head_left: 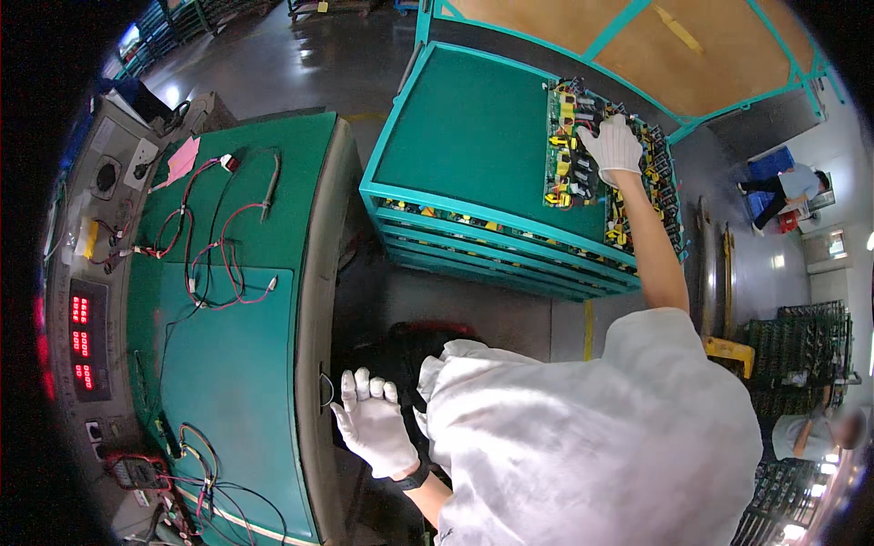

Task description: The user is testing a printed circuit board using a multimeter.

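Cables [270, 188] clutter the workbench [228, 337] near the circuit boards [565, 127].

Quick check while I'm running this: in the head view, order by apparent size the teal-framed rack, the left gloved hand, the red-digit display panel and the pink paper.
1. Teal-framed rack
2. Left gloved hand and red-digit display panel: too alike to rank
3. Pink paper
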`<state>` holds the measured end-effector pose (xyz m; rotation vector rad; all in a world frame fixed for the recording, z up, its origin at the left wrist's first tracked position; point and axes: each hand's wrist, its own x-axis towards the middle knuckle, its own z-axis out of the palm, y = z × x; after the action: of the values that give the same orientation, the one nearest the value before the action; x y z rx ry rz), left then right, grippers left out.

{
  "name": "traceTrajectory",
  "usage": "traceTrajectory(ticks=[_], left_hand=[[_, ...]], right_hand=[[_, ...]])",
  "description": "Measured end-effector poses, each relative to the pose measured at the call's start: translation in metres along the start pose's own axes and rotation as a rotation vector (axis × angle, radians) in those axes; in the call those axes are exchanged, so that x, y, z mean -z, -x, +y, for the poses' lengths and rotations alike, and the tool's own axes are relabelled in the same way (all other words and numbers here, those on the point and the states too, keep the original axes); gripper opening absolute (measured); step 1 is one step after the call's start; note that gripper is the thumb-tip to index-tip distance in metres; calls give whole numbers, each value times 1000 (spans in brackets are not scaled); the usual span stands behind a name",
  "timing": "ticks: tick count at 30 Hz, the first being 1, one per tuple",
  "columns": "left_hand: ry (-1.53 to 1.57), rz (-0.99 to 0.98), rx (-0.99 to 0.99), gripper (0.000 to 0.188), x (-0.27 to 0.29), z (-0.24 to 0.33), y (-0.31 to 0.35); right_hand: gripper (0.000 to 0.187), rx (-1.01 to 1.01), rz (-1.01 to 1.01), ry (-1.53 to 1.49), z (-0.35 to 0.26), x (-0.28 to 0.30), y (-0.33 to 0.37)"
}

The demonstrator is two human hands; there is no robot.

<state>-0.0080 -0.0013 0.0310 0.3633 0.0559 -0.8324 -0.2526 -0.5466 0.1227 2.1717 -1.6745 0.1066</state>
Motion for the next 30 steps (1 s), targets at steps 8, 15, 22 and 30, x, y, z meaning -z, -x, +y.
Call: traceTrajectory(ticks=[8,15,22,30], left_hand=[[-496,-162,-176,61,-60,5,-69],[-1339,-217,-648,47,-133,76,-115],[-628,-529,-582,68,-131,74,-88],[-310,390,-1078,87,-88,35,-37]], right_hand=[[52,269,661,-359,-85,147,20],[41,740,558,-1088,-224,251,87],[47,1264,423,-1165,-321,248,107],[43,1717,53,-1135,-387,337,234]])
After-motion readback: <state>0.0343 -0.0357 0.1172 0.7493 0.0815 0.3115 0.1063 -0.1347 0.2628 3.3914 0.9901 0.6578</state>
